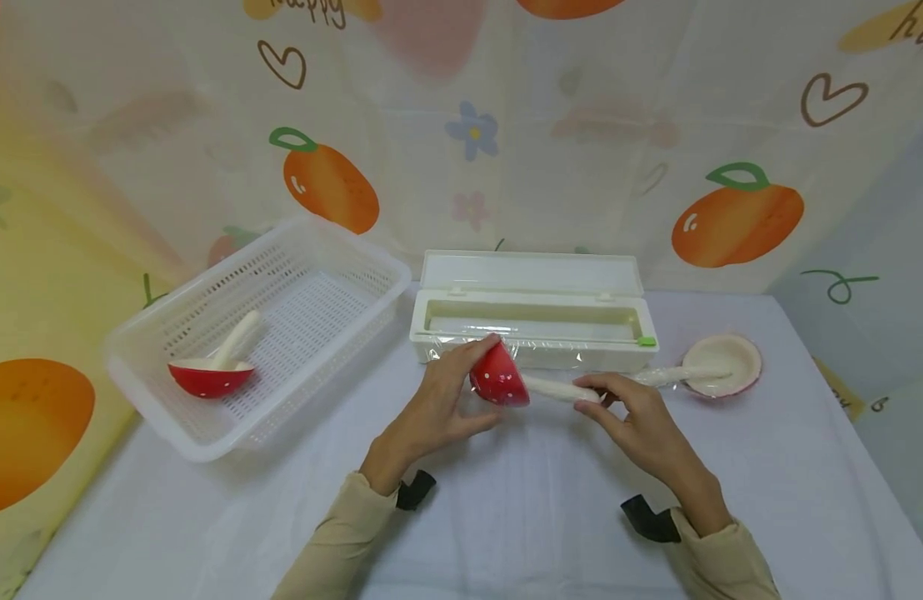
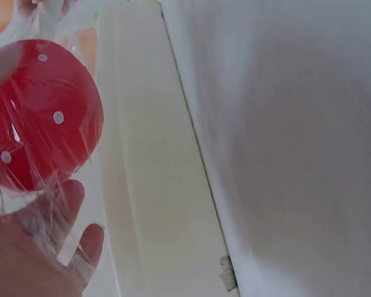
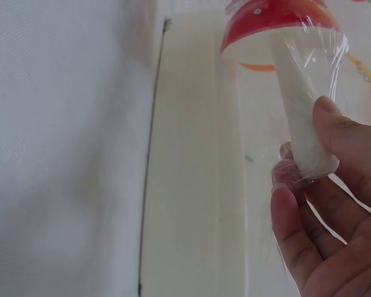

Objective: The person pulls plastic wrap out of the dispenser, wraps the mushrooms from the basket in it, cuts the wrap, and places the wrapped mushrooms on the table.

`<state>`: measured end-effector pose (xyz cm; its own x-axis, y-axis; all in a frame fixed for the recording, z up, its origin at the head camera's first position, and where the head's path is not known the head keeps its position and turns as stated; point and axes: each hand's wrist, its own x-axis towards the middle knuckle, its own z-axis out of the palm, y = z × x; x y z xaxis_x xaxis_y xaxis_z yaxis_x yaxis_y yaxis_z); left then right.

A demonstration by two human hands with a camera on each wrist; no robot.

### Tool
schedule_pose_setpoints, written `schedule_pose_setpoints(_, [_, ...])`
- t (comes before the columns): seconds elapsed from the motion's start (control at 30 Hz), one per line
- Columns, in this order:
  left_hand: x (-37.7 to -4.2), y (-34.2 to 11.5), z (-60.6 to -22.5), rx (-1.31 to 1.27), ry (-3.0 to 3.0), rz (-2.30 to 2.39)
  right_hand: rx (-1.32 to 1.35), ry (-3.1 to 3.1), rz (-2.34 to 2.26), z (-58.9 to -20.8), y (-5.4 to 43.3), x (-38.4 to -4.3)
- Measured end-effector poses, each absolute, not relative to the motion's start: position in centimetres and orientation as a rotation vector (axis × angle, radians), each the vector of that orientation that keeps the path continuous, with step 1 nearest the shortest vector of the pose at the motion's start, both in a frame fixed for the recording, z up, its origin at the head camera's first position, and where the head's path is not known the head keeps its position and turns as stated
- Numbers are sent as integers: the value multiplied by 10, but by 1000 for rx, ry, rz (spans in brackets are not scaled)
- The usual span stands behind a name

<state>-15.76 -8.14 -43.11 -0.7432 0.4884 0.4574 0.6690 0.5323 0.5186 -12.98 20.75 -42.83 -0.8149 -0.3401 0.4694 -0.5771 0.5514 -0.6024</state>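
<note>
A ladle [image 1: 501,379] with a red, white-dotted bowl and a white handle is held sideways above the table. Clear plastic film [image 3: 315,52] wraps it, creased around the bowl and handle. My right hand [image 1: 641,417] pinches the handle's end between thumb and fingers. At the bowl is my left hand [image 1: 439,396], its fingers reaching along the far side and touching the film, its thumb stretched out on the near side. In the left wrist view, loose film lies over some of these fingers [image 2: 74,198]. The exact contact behind the bowl is hidden.
Behind the hands stands a white cling film box [image 1: 536,357], lid raised, with a green slider [image 1: 646,342]. To its right lies another film-wrapped ladle [image 1: 742,358]. On the left, a white plastic basket [image 1: 315,367] holds a third ladle [image 1: 210,382]. A printed cloth [image 1: 536,167] hangs behind.
</note>
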Motion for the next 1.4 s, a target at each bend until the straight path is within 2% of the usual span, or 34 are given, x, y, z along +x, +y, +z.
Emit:
schedule_pose_setpoints(0.47, [-176, -77, -414, -910, -2558, -833, 702, -2508, 1154, -416, 208, -136])
schedule_pose_setpoints(1.13, [-194, -74, -378, -782, -2640, -1009, 629, -2395, 1204, -386, 202, -153])
schedule_pose_setpoints(1.4, [-190, -76, -371, -779, -2643, -1041, 598, -2424, 1204, -371, 201, -147])
